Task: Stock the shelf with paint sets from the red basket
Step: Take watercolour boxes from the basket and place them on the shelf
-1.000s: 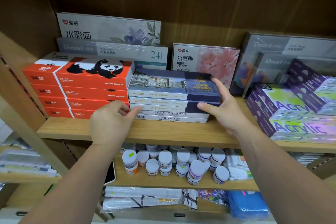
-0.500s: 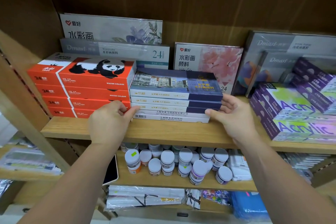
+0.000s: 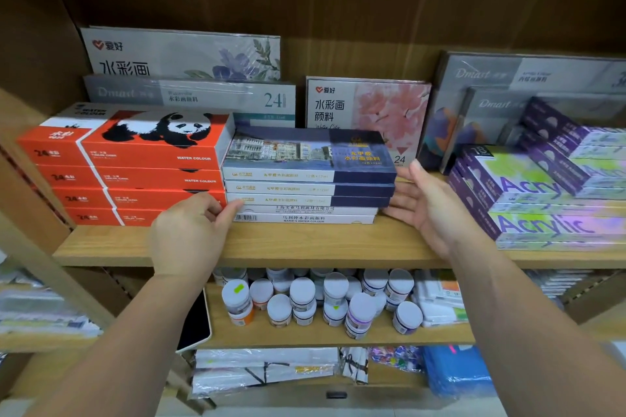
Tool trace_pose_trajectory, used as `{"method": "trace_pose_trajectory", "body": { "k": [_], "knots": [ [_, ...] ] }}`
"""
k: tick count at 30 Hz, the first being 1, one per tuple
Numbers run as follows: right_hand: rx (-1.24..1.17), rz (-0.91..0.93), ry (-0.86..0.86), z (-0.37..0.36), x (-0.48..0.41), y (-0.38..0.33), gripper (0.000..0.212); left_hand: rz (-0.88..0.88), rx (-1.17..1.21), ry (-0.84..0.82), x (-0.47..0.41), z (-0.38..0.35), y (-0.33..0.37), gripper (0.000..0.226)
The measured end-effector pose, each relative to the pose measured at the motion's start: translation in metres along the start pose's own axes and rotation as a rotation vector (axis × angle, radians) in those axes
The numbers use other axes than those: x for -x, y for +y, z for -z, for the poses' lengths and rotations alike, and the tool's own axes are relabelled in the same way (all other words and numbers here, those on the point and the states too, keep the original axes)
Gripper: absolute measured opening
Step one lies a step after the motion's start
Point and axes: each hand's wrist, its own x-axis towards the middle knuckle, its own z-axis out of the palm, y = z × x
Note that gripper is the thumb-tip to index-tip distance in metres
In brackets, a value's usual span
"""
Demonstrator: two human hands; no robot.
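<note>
Currently, the stack of blue paint sets [image 3: 308,179] lies flat at the middle of the shelf [image 3: 305,247]. It is three boxes high and rests on two white boxes [image 3: 305,215]. Its left end touches the orange panda boxes [image 3: 135,162]. A gap separates its right end from the purple acrylic boxes [image 3: 528,193].

The left hand [image 3: 189,234] is at the stack's lower left corner. Its fingers are curled in and its thumb tip is against the box ends. The right hand [image 3: 426,210] faces the right end with its palm. Its fingers are straight and loosely together and its thumb is raised. Contact with the boxes cannot be confirmed.

Handling: the sets appear to be slim, stiff cardboard boxes, probably light. The smooth printed faces are likely to slide over one another. Hold the stack at both short ends with even pressure, not by the top box alone.

Containers: the red basket is not in view. The lower shelf holds a crowd of capped paint jars [image 3: 321,301], and some of them are stacked two high.
</note>
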Motion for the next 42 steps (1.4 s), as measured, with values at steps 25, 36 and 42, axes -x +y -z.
{"method": "trace_pose_trajectory", "body": {
  "k": [25, 36, 42],
  "knots": [
    [-0.160, -0.173, 0.099, 0.012, 0.040, -0.025, 0.014, 0.907, 1.024, -0.517, 0.016, 0.034, 0.089, 0.066],
    [0.102, -0.137, -0.092, -0.022, 0.032, -0.034, 0.046, 0.935, 1.017, -0.184, 0.030, 0.091, 0.072, 0.015],
    [0.243, -0.144, 0.025, -0.036, -0.001, -0.032, 0.030, 0.885, 0.931, -0.090, 0.034, 0.130, 0.044, 0.015]
  ]
}}
